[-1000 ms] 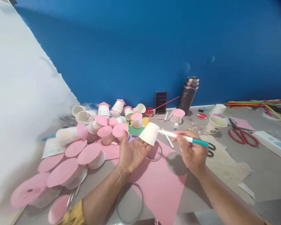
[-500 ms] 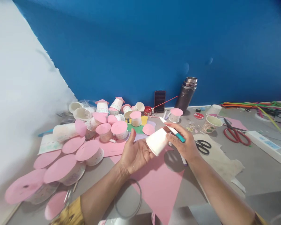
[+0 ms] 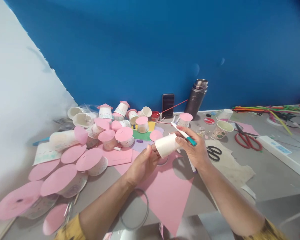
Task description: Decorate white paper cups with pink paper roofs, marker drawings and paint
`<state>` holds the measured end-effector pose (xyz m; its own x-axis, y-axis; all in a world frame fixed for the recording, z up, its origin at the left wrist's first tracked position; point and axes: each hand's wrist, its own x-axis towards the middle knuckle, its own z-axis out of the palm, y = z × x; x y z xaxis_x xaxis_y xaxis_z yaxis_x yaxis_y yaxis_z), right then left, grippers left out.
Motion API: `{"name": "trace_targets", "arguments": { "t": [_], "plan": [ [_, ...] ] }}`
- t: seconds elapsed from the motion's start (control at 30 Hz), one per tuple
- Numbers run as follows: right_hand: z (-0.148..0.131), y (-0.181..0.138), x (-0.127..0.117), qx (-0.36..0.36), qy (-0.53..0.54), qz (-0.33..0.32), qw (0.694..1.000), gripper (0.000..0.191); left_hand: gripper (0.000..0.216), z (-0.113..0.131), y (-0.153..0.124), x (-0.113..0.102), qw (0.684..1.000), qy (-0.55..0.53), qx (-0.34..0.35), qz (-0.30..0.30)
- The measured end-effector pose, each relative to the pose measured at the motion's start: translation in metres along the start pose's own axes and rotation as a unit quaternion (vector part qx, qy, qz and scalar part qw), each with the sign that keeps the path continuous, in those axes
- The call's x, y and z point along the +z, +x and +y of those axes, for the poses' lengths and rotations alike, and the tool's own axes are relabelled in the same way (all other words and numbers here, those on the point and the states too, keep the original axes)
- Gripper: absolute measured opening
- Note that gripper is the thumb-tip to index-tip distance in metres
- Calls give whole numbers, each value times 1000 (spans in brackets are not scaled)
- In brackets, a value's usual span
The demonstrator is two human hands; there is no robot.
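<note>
A plain white paper cup (image 3: pixel 166 145) lies on its side in the air between my two hands, over a pink paper sheet (image 3: pixel 168 193). My left hand (image 3: pixel 143 165) is at its wide rim, the fingers curled at the mouth and partly hidden by the cup, the thumb raised. With thumb and fingertips my right hand (image 3: pixel 197 150) touches the narrow base end. That same hand also grips a white marker (image 3: pixel 181 132) with a teal end, slanting over the cup. The visible side of the cup bears no marks.
Many decorated cups with pink paper discs (image 3: pixel 91 159) crowd the left. Behind stand a phone (image 3: pixel 168 106) and a dark flask (image 3: pixel 196 100). To the right lie black-handled scissors (image 3: pixel 214 153), red-handled scissors (image 3: pixel 248 141), a patterned cup (image 3: pixel 222 130) and a white power strip (image 3: pixel 285 156).
The cup has tilted further onto its side and moved up slightly. My left hand has turned from a flat palm to fingers curled at the rim. My right hand keeps the marker.
</note>
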<state>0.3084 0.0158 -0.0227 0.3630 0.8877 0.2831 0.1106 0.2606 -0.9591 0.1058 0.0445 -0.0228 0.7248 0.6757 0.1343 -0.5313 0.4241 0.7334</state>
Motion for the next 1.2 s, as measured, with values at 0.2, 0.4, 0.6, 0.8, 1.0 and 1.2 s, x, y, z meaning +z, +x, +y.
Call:
{"name": "trace_targets", "arguments": {
  "t": [0.2,0.4,0.6,0.8,1.0,1.2],
  "plan": [
    [0,-1,-3,-96,-50,65,992,45,64,9,2,-2,993,-100,-31,59],
    [-14,-19,-2,-311,-94,-2,946,25,70,23,9,-3,970,-193,13,148],
    [-27,-26,9,-406,-198,-36,891,12,64,17,10,2,973,-157,37,162],
    [-24,-26,12,-387,-221,-57,893,10,67,13,9,6,982,-110,54,142],
    [-24,-27,14,-384,-219,-35,896,11,67,13,8,8,980,-126,35,147],
    [-25,-27,15,-392,-217,-8,894,11,69,14,9,9,978,-147,23,148]
  ]
}}
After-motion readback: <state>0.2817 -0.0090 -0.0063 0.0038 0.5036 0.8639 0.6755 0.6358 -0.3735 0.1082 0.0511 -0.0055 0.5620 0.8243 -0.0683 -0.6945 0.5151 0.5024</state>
